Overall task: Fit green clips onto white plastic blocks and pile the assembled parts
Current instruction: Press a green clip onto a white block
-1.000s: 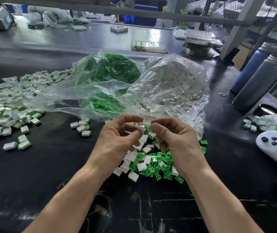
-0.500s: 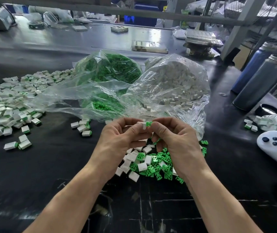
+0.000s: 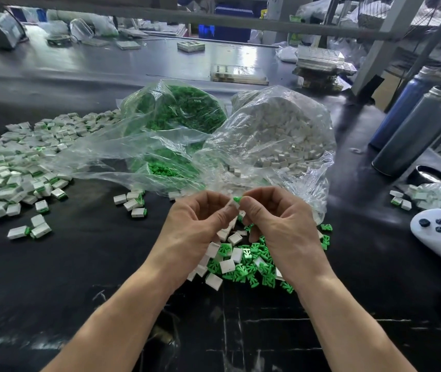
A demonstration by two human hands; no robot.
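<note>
- I'm seeing a big pile (image 3: 18, 167) of finished parts spreading over the counter (image 3: 85, 264) at left of frame.
- At centre, my left hand (image 3: 195, 224) is pinching a block (image 3: 232, 204) while my right hand (image 3: 281, 221) is pressing a clip (image 3: 236, 199) onto it; this pair looks nearly seated.
- Plenty is remaining, I judge: loose parts (image 3: 240, 261) are lying under the hands, and both bags (image 3: 273, 135) behind are looking full.

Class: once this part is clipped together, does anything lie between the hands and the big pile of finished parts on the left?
Nothing visible blocks it. Between the hands and the finished pile lie only a few loose assembled parts on the mat.
</note>
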